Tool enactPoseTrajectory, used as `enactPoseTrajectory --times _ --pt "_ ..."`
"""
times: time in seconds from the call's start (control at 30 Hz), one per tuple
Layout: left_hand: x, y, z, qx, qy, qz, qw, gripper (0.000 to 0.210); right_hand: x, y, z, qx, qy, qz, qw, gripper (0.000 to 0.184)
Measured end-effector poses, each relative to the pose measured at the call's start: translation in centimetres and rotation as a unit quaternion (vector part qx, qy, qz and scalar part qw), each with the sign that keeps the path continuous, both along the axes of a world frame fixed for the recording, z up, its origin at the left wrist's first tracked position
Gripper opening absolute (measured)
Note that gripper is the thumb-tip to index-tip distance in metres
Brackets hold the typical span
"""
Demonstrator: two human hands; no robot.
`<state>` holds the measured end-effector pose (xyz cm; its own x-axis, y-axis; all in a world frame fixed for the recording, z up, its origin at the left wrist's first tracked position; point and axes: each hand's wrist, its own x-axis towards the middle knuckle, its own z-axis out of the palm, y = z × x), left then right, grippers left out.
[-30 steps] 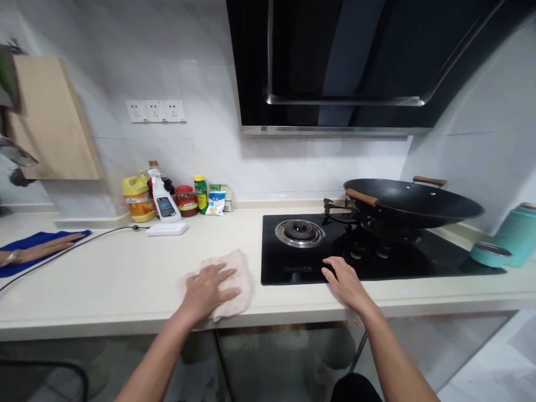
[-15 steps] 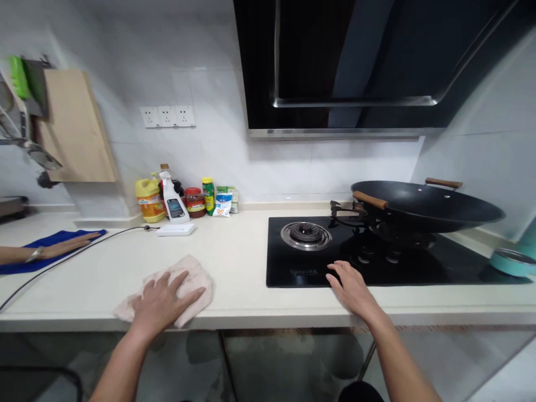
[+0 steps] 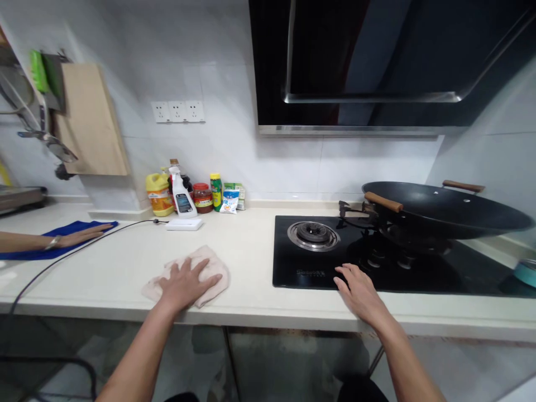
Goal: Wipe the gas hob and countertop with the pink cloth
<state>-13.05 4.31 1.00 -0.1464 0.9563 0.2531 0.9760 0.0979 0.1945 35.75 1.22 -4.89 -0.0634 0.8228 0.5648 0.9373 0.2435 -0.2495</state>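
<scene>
On the white countertop [image 3: 247, 268], my left hand [image 3: 184, 286] lies flat with spread fingers on a pale pink cloth [image 3: 215, 273], pressing it down near the front edge. The cloth is crumpled, and part of it is hidden under the hand. My right hand [image 3: 359, 290] rests at the front edge of the black gas stove [image 3: 307, 268], fingers loosely bent and apart, with nothing held. Left of the stove's control knobs is a bare burner [image 3: 313, 233]. A large black wok [image 3: 444, 209] with wooden handles sits on the right burner.
Far left, another person's hand [image 3: 79, 237] lies on a blue cloth [image 3: 62, 229]. A black cable [image 3: 84, 248] crosses the counter to a white power strip [image 3: 184, 224]. By the wall stand a spray bottle [image 3: 184, 201], jars and packets. A range hood [image 3: 360, 132] hangs above the stove.
My left hand has slid the pink cloth slightly right and away from the front edge. My right hand stays at the stove edge. The view has turned a little left.
</scene>
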Motion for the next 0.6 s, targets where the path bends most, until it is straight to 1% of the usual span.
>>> enactPoseTrajectory --times 0.13,0.23,0.3,0.37,0.43,0.5,0.6 --pt "2.0 3.7 1.1 -0.067 0.011 -0.004 0.998 0.097 -0.4 -0.2 -0.2 0.004 -0.007 -0.007 1.0 0.044" --pt "3.0 6.9 1.8 -0.084 0.014 -0.015 0.996 0.103 -0.2 -0.4 -0.3 -0.004 -0.026 -0.012 1.0 0.048" --pt "3.3 8.9 2.0 -0.088 0.015 -0.017 0.996 0.104 0.5 -0.7 -0.2 -0.026 -0.045 0.002 0.999 0.052" --pt "3.5 11.0 2.1 -0.085 0.017 -0.018 0.996 0.101 1.7 -1.1 0.0 -0.061 -0.065 0.035 0.995 0.055" --pt "3.6 13.0 2.0 -0.079 0.016 -0.02 0.997 0.097 2.8 -1.5 0.3 -0.089 -0.083 0.066 0.99 0.055" --pt "3.9 15.1 2.0 -0.07 0.013 -0.024 0.997 0.09 3.6 -1.9 0.3 -0.091 -0.094 0.077 0.988 0.053" --pt "4.7 18.0 2.2 -0.06 0.007 -0.03 0.998 0.077 3.9 -2.2 0.0 -0.068 -0.102 0.074 0.99 0.058"
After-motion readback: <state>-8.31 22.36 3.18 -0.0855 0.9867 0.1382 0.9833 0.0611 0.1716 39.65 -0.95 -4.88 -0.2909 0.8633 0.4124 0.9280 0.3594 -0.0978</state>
